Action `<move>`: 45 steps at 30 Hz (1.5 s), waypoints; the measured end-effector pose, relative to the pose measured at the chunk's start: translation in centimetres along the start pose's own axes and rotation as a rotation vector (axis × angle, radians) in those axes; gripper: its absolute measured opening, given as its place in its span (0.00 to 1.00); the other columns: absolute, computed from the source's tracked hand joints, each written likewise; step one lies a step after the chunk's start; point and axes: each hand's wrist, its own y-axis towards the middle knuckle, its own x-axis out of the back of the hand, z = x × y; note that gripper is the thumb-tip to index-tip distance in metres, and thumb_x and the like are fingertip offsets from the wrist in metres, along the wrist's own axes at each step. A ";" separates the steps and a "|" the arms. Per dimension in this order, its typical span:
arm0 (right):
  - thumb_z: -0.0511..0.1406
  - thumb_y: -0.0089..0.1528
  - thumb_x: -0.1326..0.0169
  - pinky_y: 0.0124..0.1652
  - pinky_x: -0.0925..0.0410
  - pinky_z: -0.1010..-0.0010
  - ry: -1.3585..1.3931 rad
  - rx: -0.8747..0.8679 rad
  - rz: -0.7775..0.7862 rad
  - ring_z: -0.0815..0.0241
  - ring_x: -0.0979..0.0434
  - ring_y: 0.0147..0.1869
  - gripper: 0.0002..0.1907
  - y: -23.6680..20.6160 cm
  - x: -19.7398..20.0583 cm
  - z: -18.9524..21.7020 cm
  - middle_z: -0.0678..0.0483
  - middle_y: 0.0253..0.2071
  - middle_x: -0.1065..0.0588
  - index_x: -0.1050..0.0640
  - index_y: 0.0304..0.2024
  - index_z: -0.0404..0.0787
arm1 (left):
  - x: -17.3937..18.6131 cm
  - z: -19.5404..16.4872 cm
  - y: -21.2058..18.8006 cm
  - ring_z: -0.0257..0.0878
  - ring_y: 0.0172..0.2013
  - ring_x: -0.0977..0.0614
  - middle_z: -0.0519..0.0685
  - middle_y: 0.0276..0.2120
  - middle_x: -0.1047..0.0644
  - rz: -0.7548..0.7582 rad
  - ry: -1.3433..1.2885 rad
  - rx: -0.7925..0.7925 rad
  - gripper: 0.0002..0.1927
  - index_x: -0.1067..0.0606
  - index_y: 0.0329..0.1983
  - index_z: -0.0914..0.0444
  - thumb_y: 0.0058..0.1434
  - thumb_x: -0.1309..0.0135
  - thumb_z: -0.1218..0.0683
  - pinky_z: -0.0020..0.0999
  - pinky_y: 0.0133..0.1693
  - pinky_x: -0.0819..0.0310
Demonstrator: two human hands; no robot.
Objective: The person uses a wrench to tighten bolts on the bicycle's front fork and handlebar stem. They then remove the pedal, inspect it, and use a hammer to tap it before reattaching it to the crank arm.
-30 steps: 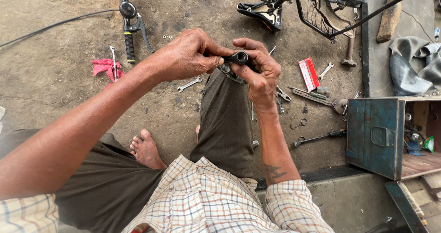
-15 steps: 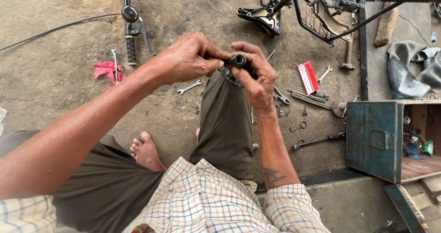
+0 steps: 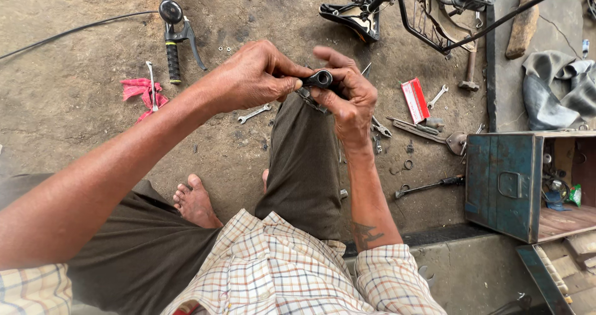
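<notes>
A: Where's the small black tube?
B: Above the knee, pinched between both hands: left hand closed on one end, right hand wrapped behind.
A: Step?
B: Fitting, I'd judge; next needs a steady twist.

Bare dirt floor carried everything. At 10 o'clock lay a red rag and a handlebar with brake lever. Near centre sat a small spanner. At 2 o'clock: red box, hammer. At 3 o'clock stood a blue metal toolbox.
</notes>
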 end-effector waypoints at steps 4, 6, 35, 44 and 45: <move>0.28 0.61 0.32 0.48 0.22 0.74 0.089 -0.014 -0.060 0.67 0.20 0.46 0.10 -0.2 -0.5 -1.4 0.48 0.51 0.22 0.22 0.40 0.36 | -0.1 0.0 0.2 0.27 0.17 0.31 0.42 0.16 0.25 -0.007 -0.037 0.010 0.15 0.18 0.53 0.54 0.63 0.42 0.53 0.32 0.20 0.37; 0.27 0.61 0.32 0.47 0.21 0.74 0.100 -0.048 -0.089 0.66 0.19 0.47 0.10 -0.2 -0.4 -1.8 0.47 0.50 0.21 0.21 0.41 0.36 | -0.2 -0.1 0.2 0.27 0.17 0.32 0.42 0.16 0.25 -0.018 -0.046 0.017 0.15 0.19 0.54 0.54 0.63 0.42 0.53 0.33 0.20 0.38; 0.33 0.59 0.32 0.54 0.26 0.71 -0.107 0.059 0.001 0.61 0.21 0.53 0.12 -0.6 -0.2 0.5 0.52 0.50 0.19 0.16 0.45 0.38 | -0.5 0.0 -0.1 0.29 0.18 0.26 0.45 0.18 0.21 -0.024 -0.048 -0.016 0.10 0.14 0.42 0.58 0.61 0.38 0.51 0.32 0.21 0.34; 0.33 0.60 0.32 0.51 0.27 0.73 -0.091 0.078 -0.070 0.63 0.22 0.51 0.12 -0.8 -1.0 -0.3 0.52 0.48 0.20 0.16 0.44 0.37 | -0.7 0.4 0.0 0.28 0.20 0.23 0.46 0.20 0.19 -0.053 -0.122 0.038 0.11 0.15 0.44 0.58 0.61 0.39 0.52 0.29 0.23 0.30; 0.33 0.60 0.32 0.51 0.27 0.73 -0.104 0.099 -0.080 0.63 0.22 0.51 0.12 -0.8 -1.0 -0.5 0.52 0.48 0.20 0.17 0.45 0.36 | -0.8 0.4 0.2 0.28 0.19 0.23 0.46 0.20 0.19 -0.059 -0.125 0.060 0.11 0.15 0.44 0.58 0.61 0.39 0.51 0.30 0.23 0.29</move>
